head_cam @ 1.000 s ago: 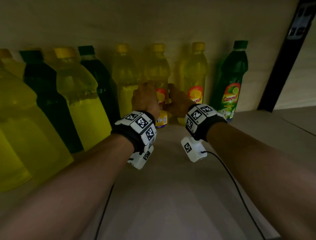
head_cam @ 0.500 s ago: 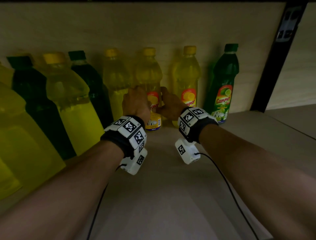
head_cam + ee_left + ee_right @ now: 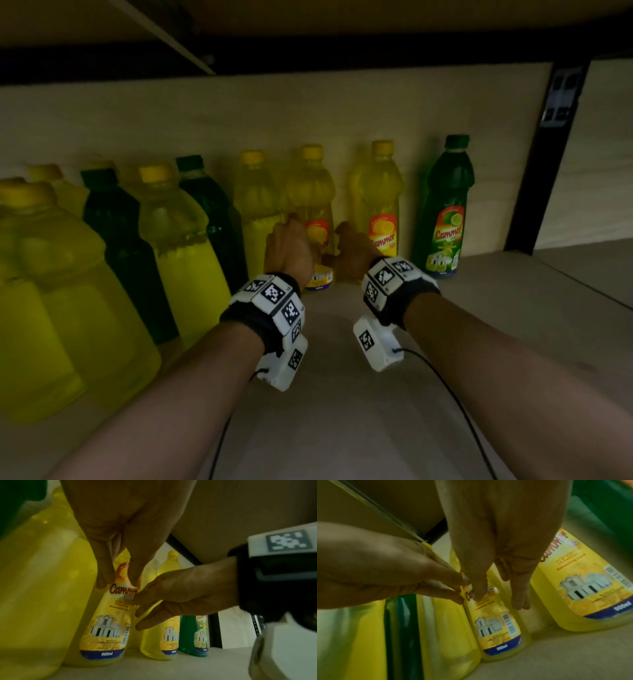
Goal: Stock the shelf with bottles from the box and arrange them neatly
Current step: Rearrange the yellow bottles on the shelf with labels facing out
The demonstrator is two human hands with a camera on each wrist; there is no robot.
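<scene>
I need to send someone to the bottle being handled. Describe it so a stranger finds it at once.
Look along the shelf's back wall, where bottles stand in a row ending at a green bottle. Third in from that end is a yellow lemon bottle; unlike its neighbours, the left hand and right hand flank it.

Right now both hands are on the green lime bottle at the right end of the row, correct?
No. Both hands, left hand and right hand, are on a yellow lemon bottle; the green lime bottle stands untouched at the row's right end, as the head view shows.
</scene>
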